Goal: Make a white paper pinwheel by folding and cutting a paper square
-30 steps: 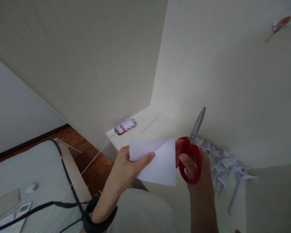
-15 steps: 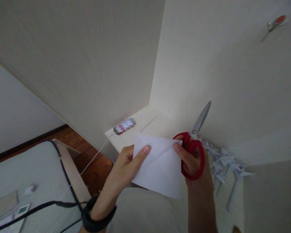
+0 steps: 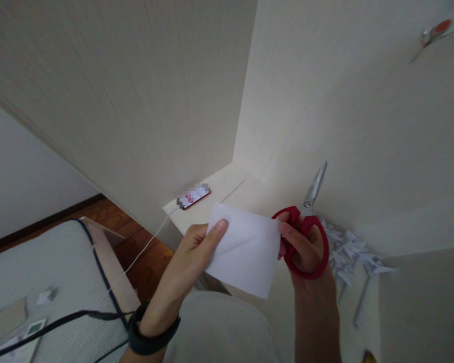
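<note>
Left hand [image 3: 191, 252] pinches folded white paper [image 3: 244, 249] at its upper left corner. Right hand [image 3: 306, 247] grips red scissors [image 3: 306, 229], blades closed, pointing up, just right of the paper; fingertip touches its edge. Cut not begun; blades need opening onto the paper's edge.

Dim, soft indoor light, brightest in the wall corner [image 3: 245, 146]; edges stretched and smeared (wide lens), shadows faint.
</note>
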`<state>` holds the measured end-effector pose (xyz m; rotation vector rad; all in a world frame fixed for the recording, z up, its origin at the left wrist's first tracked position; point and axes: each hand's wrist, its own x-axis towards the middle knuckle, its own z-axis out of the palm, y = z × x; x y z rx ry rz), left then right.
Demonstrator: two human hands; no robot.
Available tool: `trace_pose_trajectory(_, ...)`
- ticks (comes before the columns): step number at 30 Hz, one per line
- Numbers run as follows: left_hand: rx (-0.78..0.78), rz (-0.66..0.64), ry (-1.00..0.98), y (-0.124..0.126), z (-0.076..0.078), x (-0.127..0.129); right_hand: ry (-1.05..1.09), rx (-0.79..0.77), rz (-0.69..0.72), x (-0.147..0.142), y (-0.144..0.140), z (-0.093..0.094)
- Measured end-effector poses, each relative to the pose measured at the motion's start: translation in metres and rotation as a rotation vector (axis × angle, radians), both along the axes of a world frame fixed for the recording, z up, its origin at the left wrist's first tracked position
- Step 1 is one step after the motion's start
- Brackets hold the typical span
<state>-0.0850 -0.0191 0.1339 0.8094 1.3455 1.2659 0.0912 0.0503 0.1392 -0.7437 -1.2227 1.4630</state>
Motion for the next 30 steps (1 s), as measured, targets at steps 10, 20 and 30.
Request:
trace_pose_trajectory(10,0.144,-0.132,-0.335,0.008,0.003,-0.006,0.039,-0.006,-0.269,0.0,-0.005,-0.008)
trace_pose_trajectory(20,0.168,0.13,-0.307,0.016,-0.007,-0.009,-0.084,-0.073,0.055,0.018,-0.012,-0.032)
trace_pose_trajectory(30,0.174,0.028,-0.104,0.01,0.002,0.0,-0.182,-0.07,0.098,0.019,-0.012,-0.028)
